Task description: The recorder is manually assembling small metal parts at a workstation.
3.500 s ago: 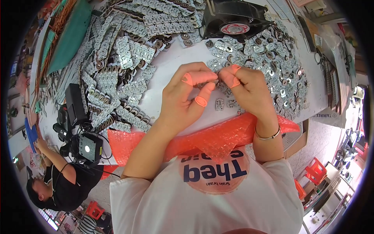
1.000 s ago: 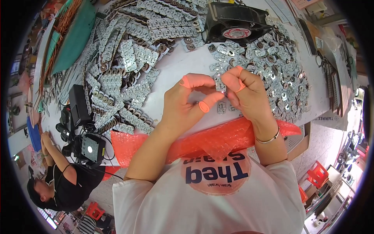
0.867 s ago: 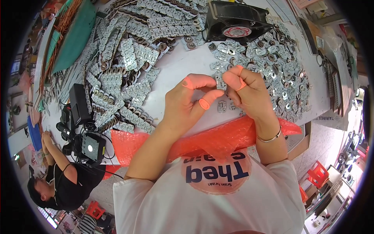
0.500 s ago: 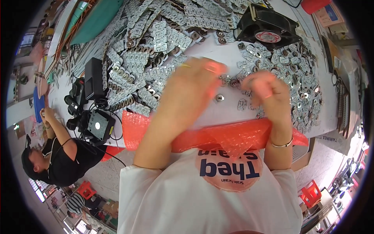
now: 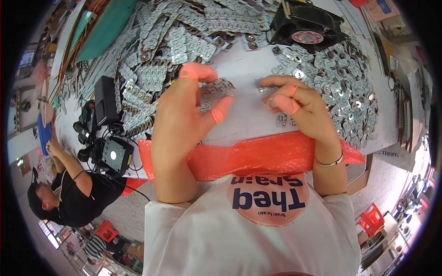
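Note:
Orange finger covers sit on several fingertips of both hands. My left hand [image 5: 177,112] is curled, its thumb and fingers around a small panel of joined circuit boards [image 5: 218,91]. A little to the right, my right hand [image 5: 299,103] has a single small circuit board [image 5: 261,86] at its fingertips, the other fingers bent in. A gap of white table separates the two pieces. Below the right hand lies a loose circuit board [image 5: 281,120].
Heaped board strips [image 5: 154,76] cover the table's left and back; separated boards [image 5: 345,92] pile up at right. A black fan [image 5: 306,27] stands behind. Black adapters with cables [image 5: 107,101] sit at left, red bubble wrap [image 5: 258,154] along the near edge. Another person [image 5: 78,184] works at far left.
My hands have come out of their blur. The left has shifted left and its panel now shows; the right has moved slightly left, with a small board now visible at its fingertips.

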A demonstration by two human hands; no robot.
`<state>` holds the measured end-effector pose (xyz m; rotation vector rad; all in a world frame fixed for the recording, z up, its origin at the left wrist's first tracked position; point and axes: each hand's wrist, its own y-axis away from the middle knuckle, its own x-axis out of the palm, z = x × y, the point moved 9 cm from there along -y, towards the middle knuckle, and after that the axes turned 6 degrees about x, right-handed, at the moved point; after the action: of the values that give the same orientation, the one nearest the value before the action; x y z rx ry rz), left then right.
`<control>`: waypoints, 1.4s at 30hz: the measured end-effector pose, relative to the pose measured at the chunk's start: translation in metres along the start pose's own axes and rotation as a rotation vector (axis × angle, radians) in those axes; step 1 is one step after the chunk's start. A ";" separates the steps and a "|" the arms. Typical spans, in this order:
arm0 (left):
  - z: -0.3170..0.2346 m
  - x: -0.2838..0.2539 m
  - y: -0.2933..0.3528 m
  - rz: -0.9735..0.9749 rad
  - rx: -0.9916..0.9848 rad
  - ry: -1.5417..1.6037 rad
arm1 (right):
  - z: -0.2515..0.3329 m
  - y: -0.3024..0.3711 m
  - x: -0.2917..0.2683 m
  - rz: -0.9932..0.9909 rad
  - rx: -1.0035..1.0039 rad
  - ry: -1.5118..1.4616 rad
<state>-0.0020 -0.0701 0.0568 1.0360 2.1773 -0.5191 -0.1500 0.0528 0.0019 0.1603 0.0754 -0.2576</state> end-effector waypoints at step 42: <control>-0.015 0.073 -0.012 0.213 0.305 0.290 | 0.013 0.007 -0.017 -0.063 -0.032 0.184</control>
<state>-0.0511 -0.0296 0.0159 1.5730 2.2408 -0.6470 -0.1635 0.0618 0.0170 0.1502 0.2676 -0.3039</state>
